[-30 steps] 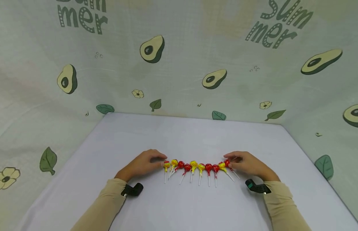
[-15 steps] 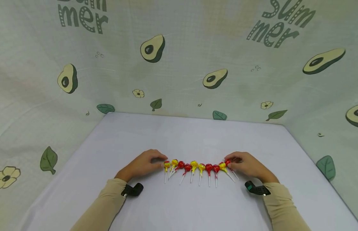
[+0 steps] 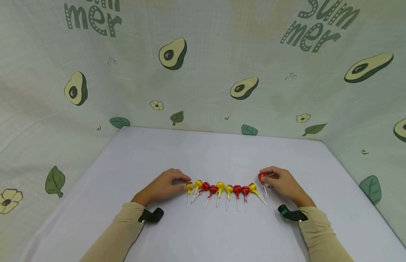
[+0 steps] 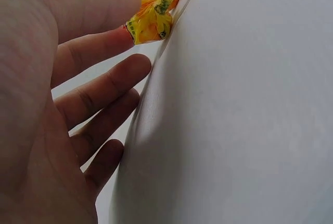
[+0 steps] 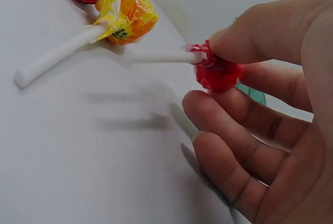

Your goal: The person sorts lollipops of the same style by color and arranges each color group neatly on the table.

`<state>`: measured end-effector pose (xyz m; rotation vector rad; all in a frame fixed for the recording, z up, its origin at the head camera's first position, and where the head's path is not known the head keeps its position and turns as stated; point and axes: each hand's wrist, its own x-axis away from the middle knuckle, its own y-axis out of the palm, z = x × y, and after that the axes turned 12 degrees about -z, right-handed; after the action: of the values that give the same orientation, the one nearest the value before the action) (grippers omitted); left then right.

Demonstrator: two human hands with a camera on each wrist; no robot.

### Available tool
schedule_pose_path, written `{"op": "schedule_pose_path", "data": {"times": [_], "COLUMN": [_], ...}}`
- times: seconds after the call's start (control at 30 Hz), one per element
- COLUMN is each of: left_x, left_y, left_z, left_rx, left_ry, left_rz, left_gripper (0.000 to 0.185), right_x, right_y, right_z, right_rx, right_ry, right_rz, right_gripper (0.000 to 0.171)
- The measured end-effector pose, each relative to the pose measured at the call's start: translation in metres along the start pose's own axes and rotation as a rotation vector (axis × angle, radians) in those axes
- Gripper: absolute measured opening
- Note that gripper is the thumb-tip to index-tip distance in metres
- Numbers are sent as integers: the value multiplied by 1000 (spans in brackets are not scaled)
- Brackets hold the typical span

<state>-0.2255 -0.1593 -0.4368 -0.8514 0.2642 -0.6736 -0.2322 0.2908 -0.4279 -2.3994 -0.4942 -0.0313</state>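
- Nearest are two tan sleeves (image 3: pixel 114 233), a black device (image 3: pixel 153 215) strapped at each wrist; both forearms run out of the head view at its lower edge
- The left hand (image 3: pixel 163 186) is at the left end of the row, thumb and forefinger lightly pinching a yellow lollipop (image 3: pixel 189 186), the other fingers loosely spread; how firm the grip is cannot be told, and the stick cannot be made out in the left wrist view
- The right hand (image 3: pixel 283 182) pinches a red lollipop (image 3: pixel 261 177) by its wrapped head, the lower fingers half curled; the stick seems just clear of the table (image 3: pixel 222 236), its shadows falling apart from it, and the thumb hides part of the head
- Each should be light, with a hard head, a stiff thin stick and a slick wrapper that may slip; the head or the twisted neck looks best to hold
- Between the hands lie eight more lollipops (image 3: pixel 213 190), red and yellow, sticks towards the person; the wrapper print is too small to read
- Farthest, a pale cloth (image 3: pixel 203 94) shows avocados, leaves and lettering cut off at the top
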Motion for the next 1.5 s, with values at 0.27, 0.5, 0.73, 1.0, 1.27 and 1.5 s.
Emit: {"op": "schedule_pose_path", "data": {"times": [0.27, 0.5, 0.73, 1.0, 1.27, 1.5], "left_x": [-1, -1, -2, 3, 3, 0], "left_y": [4, 2, 1, 1, 2, 2], "left_z": [-2, 0, 0, 0, 3, 3], "left_rx": [-24, -14, -26, 2, -8, -1], "left_ry": [11, 20, 17, -4, 16, 21], "left_rz": [4, 10, 3, 16, 15, 20], "left_gripper": [27, 27, 26, 26, 25, 23], "right_x": [-6, -11, -22, -38, -42, -49], "right_y": [7, 11, 13, 16, 10, 3], "right_z": [0, -3, -10, -22, -36, -45], "right_rx": [-91, -154, -181, -252, -280, -325], "right_ry": [2, -54, -29, -33, -45, -72], "right_rz": [58, 68, 94, 88, 40, 12], "right_gripper": [42, 44, 48, 48, 45, 47]}}
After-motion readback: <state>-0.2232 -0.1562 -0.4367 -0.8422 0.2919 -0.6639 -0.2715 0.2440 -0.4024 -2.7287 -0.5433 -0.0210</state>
